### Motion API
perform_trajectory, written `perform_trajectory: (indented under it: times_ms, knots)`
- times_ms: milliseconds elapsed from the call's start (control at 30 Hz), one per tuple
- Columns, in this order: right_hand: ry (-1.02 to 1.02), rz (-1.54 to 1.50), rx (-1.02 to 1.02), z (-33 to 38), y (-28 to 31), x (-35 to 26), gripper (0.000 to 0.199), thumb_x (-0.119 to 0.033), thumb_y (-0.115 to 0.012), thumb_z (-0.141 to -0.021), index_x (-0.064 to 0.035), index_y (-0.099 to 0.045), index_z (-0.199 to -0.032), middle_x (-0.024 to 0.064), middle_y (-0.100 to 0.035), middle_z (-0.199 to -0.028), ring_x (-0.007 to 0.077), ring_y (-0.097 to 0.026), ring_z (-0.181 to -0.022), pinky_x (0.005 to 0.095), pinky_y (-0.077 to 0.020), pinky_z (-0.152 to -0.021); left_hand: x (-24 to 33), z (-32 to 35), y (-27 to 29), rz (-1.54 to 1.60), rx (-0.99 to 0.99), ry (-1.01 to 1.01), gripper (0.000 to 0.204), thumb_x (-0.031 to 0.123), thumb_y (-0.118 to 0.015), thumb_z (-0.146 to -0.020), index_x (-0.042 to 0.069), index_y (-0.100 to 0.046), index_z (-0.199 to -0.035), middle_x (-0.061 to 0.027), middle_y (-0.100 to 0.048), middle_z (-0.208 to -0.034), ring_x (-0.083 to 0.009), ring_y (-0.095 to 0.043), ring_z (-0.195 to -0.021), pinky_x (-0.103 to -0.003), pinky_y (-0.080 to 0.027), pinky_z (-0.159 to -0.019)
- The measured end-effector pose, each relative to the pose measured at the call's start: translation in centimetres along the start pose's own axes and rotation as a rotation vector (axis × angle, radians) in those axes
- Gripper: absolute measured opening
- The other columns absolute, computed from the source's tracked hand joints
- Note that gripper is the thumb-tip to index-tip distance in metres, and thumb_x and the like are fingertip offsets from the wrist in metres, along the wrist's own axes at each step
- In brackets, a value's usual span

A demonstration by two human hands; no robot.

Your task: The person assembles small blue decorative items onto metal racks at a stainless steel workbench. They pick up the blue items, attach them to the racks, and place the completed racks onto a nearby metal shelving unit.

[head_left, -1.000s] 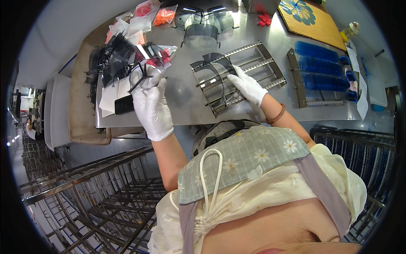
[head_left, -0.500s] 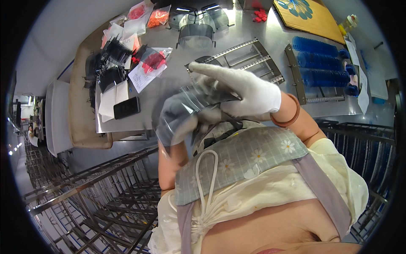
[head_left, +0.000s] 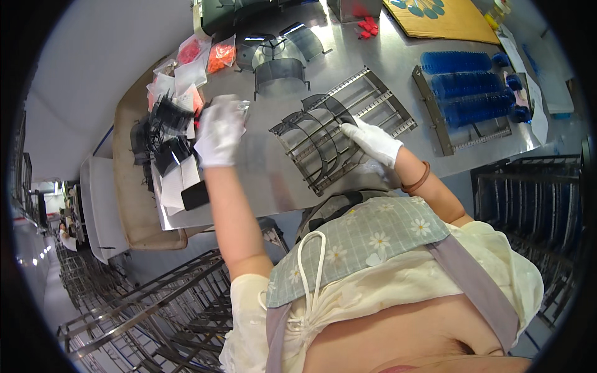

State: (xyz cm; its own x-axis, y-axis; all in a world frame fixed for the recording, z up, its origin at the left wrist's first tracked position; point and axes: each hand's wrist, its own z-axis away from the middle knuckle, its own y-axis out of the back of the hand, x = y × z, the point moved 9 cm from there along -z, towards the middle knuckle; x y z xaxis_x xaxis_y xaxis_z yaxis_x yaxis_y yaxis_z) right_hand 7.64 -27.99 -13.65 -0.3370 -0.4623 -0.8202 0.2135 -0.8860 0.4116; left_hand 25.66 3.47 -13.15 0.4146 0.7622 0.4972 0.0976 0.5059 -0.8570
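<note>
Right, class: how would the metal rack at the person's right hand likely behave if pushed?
The metal rack would probably feel stiff, given its straight-barred frame. It seems unlikely to roll, lying low and broad on the table. Its dark curved sheets might wobble, as they look thin.

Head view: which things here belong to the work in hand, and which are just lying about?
Seemingly in use:
- metal rack, at the right hand
- dark curved sheets in it
- pile of dark pieces, beside the blurred left hand

Apparently lying about:
- black phone
- orange packet
- red pieces
- cardboard
</note>
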Motion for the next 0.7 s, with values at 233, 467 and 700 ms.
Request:
perform_trajectory:
  times_ms: [233, 467, 700]
  knots:
    - [-0.038, 0.275, -0.017, -0.3, -1.1, -1.3, 0.086, -0.067, -0.042, -0.101, -0.0013, -0.036, -0.156, 0.0344, -0.063, -0.131, 0.0504, -0.060, -0.124, 0.0517, -0.0460, -0.108, -13.5, -13.6, 7.2, -0.310, 0.238, 0.543, 0.056, 0.037, -0.072, -0.099, -0.003, -0.052, -0.133, -0.0226, -0.053, -0.146, -0.0357, -0.066, -0.109, -0.050, -0.057, -0.092]
    - [0.642, 0.435, 0.594, 3.9, 4.7, -10.7, 0.077, -0.049, -0.067, -0.095, -0.0025, -0.041, -0.151, 0.0291, -0.051, -0.146, 0.0450, -0.061, -0.122, 0.0480, -0.0528, -0.101, -7.4, -17.5, 1.0, -0.178, 0.335, 0.158, 0.007, 0.013, -0.062, -0.091, 0.010, -0.063, -0.096, -0.0047, -0.070, -0.092, -0.0241, -0.064, -0.076, -0.041, -0.057, -0.074]
    - [0.799, 0.452, 1.107, 3.9, 14.0, -16.3, 0.063, -0.016, -0.072, -0.090, -0.0034, -0.049, -0.148, 0.0176, -0.056, -0.145, 0.0342, -0.061, -0.125, 0.0403, -0.0494, -0.107, -6.1, 0.1, -22.7, -1.066, -0.313, -0.381, 0.044, 0.012, -0.058, -0.089, 0.001, -0.061, -0.132, -0.0115, -0.070, -0.106, -0.0191, -0.069, -0.089, -0.030, -0.056, -0.075]
